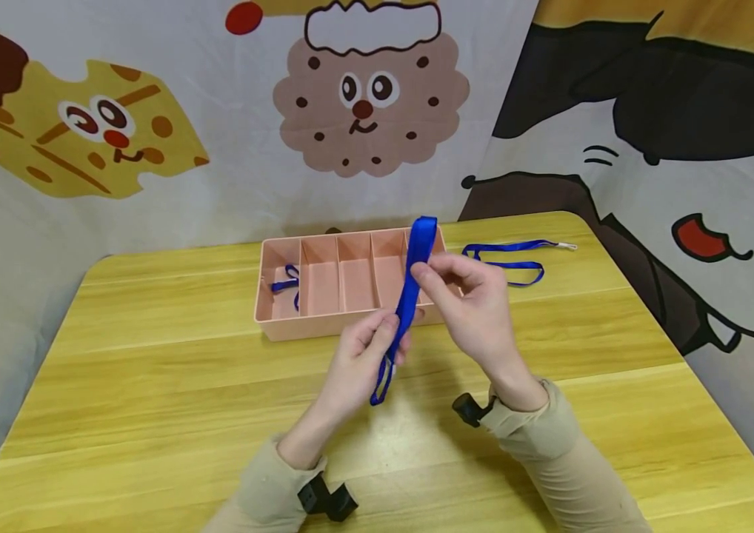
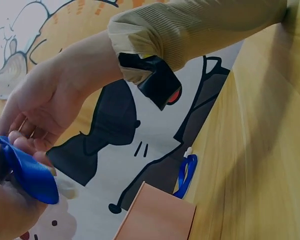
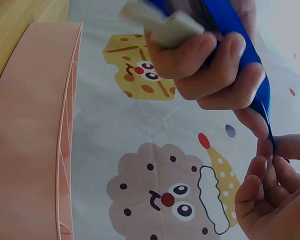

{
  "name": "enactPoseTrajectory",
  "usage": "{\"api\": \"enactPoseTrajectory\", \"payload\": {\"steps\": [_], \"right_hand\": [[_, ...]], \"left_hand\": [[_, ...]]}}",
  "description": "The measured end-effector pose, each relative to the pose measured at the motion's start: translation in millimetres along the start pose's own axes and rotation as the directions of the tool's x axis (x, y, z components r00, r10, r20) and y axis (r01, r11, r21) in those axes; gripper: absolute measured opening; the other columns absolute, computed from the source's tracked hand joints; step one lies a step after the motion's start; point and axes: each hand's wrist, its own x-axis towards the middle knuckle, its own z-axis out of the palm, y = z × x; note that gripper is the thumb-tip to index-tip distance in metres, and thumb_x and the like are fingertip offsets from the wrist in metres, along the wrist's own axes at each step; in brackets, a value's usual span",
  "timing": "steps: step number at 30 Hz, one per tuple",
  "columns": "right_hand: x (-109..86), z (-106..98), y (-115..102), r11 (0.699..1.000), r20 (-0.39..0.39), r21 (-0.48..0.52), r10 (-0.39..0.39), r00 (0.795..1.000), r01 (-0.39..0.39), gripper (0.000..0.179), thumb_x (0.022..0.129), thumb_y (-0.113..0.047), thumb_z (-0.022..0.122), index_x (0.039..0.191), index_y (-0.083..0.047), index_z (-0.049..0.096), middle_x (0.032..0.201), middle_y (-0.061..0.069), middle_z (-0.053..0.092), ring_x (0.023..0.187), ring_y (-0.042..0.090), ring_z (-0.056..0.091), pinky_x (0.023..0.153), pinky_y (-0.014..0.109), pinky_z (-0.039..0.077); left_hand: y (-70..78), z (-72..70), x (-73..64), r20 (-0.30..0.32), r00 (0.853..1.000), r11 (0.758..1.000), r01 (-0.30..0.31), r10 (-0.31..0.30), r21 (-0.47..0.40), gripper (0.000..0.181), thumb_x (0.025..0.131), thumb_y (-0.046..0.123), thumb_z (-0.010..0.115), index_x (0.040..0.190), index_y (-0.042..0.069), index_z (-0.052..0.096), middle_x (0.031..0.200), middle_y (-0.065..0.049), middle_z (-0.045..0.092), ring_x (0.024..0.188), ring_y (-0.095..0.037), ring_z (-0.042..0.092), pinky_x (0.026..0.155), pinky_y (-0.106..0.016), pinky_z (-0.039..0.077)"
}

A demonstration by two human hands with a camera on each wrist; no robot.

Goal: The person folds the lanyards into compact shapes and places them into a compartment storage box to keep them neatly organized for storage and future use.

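Note:
A folded blue lanyard (image 1: 409, 296) is held up between both hands in front of the pink box. My left hand (image 1: 358, 363) grips its lower part, with a thin loop hanging below the fingers. In the right wrist view those fingers curl round the strap beside a pale clip (image 3: 177, 31). Higher up, the thumb and fingers of my right hand (image 1: 480, 307) pinch the strap, whose folded end sticks up above them. The pink divided box (image 1: 333, 326) stands behind the hands. Its leftmost compartment contains another blue lanyard (image 1: 287, 283).
Right of the box, a loosely looped blue lanyard (image 1: 513, 246) with a metal clip lies on the wooden table (image 1: 170, 385). A cartoon-printed cloth (image 1: 230, 148) hangs behind the table. Each sleeve cuff carries a black camera mount (image 1: 315, 494).

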Motion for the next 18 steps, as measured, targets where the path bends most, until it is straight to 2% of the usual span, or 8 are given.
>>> {"api": "enactPoseTrajectory", "payload": {"steps": [2, 4, 6, 9, 11, 14, 18], "right_hand": [[0.6, 0.5, 0.2, 1.000, -0.021, -0.011, -0.013, 1.000, 0.013, 0.008, 0.094, 0.007, 0.069, 0.091, 0.011, 0.076, 0.081, -0.025, 0.071, 0.068, 0.002, 0.059, 0.063, 0.018, 0.048], [1.1, 0.6, 0.3, 1.000, -0.037, -0.011, -0.021, 0.999, 0.021, 0.008, 0.094, 0.007, 0.070, 0.090, 0.011, 0.076, 0.081, -0.026, 0.071, 0.067, 0.001, 0.058, 0.061, 0.018, 0.045], [1.5, 0.6, 0.7, 1.000, -0.047, -0.010, -0.026, 0.999, 0.026, 0.007, 0.093, 0.007, 0.071, 0.090, 0.011, 0.076, 0.081, -0.026, 0.071, 0.066, 0.001, 0.056, 0.060, 0.018, 0.043], [1.9, 0.0, 1.1, 1.000, -0.053, -0.007, -0.030, 0.998, 0.030, 0.007, 0.093, 0.008, 0.071, 0.090, 0.012, 0.075, 0.081, -0.027, 0.071, 0.065, 0.001, 0.055, 0.058, 0.019, 0.040], [2.1, -0.8, 1.4, 0.999, -0.052, -0.008, -0.033, 0.998, 0.033, 0.007, 0.093, 0.008, 0.070, 0.091, 0.012, 0.075, 0.082, -0.028, 0.072, 0.065, 0.001, 0.055, 0.058, 0.020, 0.039], [2.5, -2.5, 1.4, 0.999, -0.050, -0.011, -0.038, 0.998, 0.038, 0.007, 0.093, 0.009, 0.070, 0.092, 0.013, 0.075, 0.084, -0.028, 0.073, 0.066, 0.001, 0.056, 0.058, 0.020, 0.039], [3.7, -4.8, 0.9, 1.000, -0.052, 0.000, -0.026, 0.998, 0.026, 0.007, 0.093, 0.010, 0.069, 0.094, 0.015, 0.075, 0.086, -0.027, 0.074, 0.069, 0.001, 0.059, 0.061, 0.019, 0.042]], "left_hand": [[-1.6, 0.7, -0.5, 0.009, 1.000, 1.000, -0.027, 0.027, 0.012, 0.042, 0.115, 0.021, 0.042, 0.131, -0.012, 0.064, 0.080, 0.003, 0.054, 0.067, -0.005, 0.052, 0.060, -0.018, 0.043], [-2.6, 1.1, -1.4, 0.022, 0.998, 0.998, -0.055, 0.054, 0.023, 0.042, 0.114, 0.021, 0.046, 0.133, -0.011, 0.063, 0.078, -0.001, 0.053, 0.064, -0.004, 0.048, 0.054, -0.020, 0.038], [-2.8, 1.7, -1.8, 0.028, 0.997, 0.996, -0.075, 0.074, 0.038, 0.039, 0.113, 0.019, 0.049, 0.134, -0.011, 0.063, 0.076, -0.008, 0.053, 0.064, -0.004, 0.047, 0.053, -0.023, 0.037], [-2.0, 2.7, -2.5, 0.030, 0.997, 0.996, -0.076, 0.075, 0.046, 0.037, 0.113, 0.015, 0.047, 0.134, -0.012, 0.063, 0.080, -0.025, 0.058, 0.066, -0.004, 0.055, 0.056, -0.024, 0.046], [-1.7, 3.4, -2.4, 0.031, 0.997, 0.997, -0.067, 0.065, 0.045, 0.039, 0.114, 0.016, 0.044, 0.132, -0.011, 0.065, 0.087, -0.031, 0.063, 0.072, -0.005, 0.062, 0.066, -0.024, 0.054], [-1.9, 3.7, -2.2, 0.043, 0.998, 0.999, -0.045, 0.044, 0.019, 0.039, 0.114, 0.017, 0.044, 0.131, -0.012, 0.065, 0.092, -0.037, 0.066, 0.075, -0.005, 0.068, 0.074, -0.027, 0.062], [-2.1, 4.2, -1.8, 0.049, 0.999, 1.000, -0.013, 0.013, 0.005, 0.037, 0.113, 0.014, 0.045, 0.130, -0.013, 0.064, 0.089, -0.038, 0.064, 0.072, -0.004, 0.067, 0.072, -0.028, 0.063]]}}
